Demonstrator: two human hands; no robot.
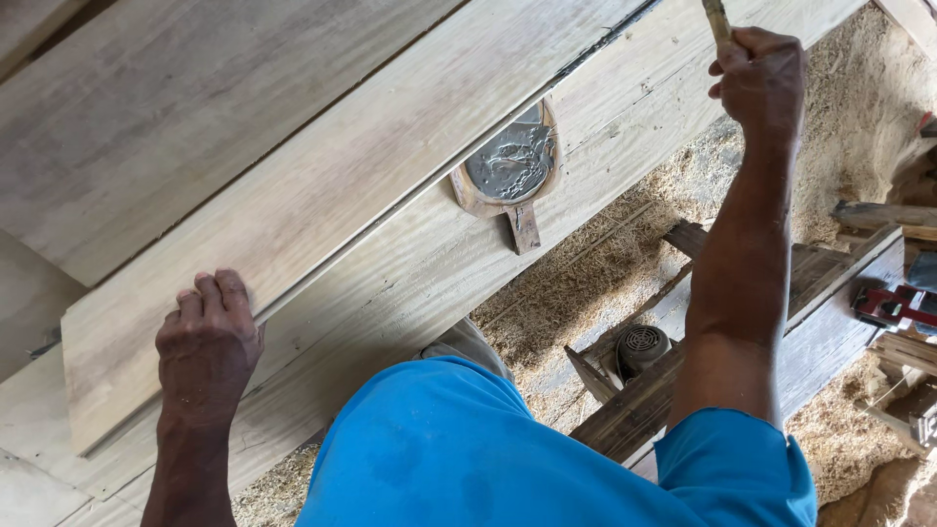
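Note:
My left hand [207, 342] lies flat, fingers together, on the near end of a long pale wooden plank [322, 195] that runs diagonally across a wider bench board [634, 107]. My right hand [763, 76] is closed on a thin wooden stick-like handle [717, 18] whose upper end leaves the view. Between the hands, a round wooden-framed metal disc with a short handle [511, 168] rests on the bench board, partly under the plank's edge.
Sawdust [595, 273] covers the floor below the bench. A wooden frame holds a round grey motor-like part [639, 346]. Red tool parts [893, 304] and wood offcuts lie at the right. My blue shirt [468, 449] fills the bottom.

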